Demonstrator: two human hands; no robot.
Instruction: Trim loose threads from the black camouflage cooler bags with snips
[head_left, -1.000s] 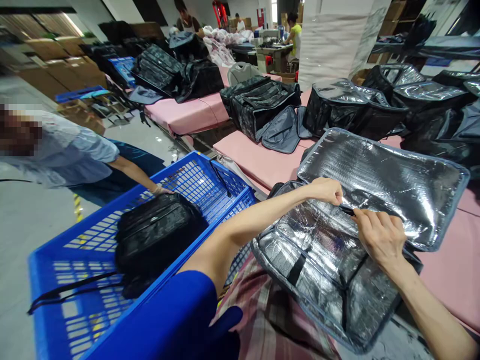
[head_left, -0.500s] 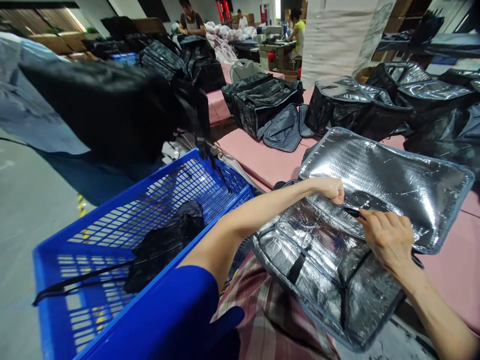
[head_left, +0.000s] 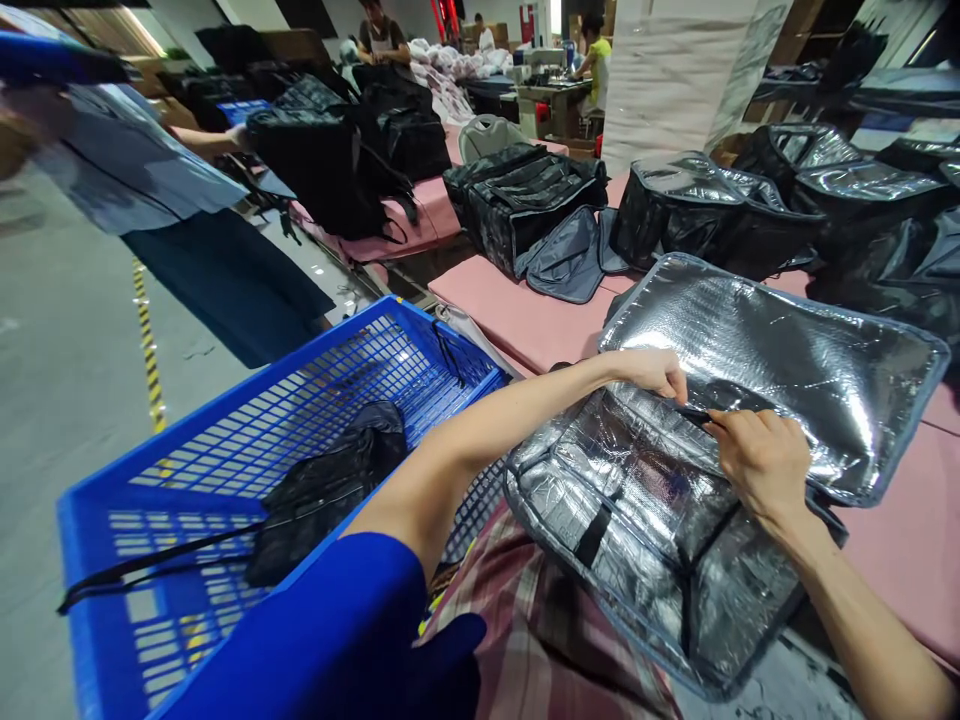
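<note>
An insulated bag (head_left: 645, 510) with a silver foil lining lies open in front of me, its grey-edged foil lid (head_left: 780, 350) folded back. A short black strap (head_left: 694, 412) stretches between my hands near the hinge side of the lid. My left hand (head_left: 656, 372) is closed, its fingertips pinching the strap's left end. My right hand (head_left: 765, 460) grips the other end, fingers curled over it. What lies beneath the right palm is hidden. A black strip (head_left: 594, 535) shows on the bag's inner lining.
To my left stands a blue plastic crate (head_left: 247, 430) holding a black bag (head_left: 330, 490) with a strap over the rim. More black bags (head_left: 525, 200) rest on the pink tabletop (head_left: 495, 310). A co-worker (head_left: 172, 200) stands beyond the crate; others work farther back.
The co-worker has moved a large black bag away from above the crate onto the far table. My right hand has shifted slightly left and up, closer to my left hand.
</note>
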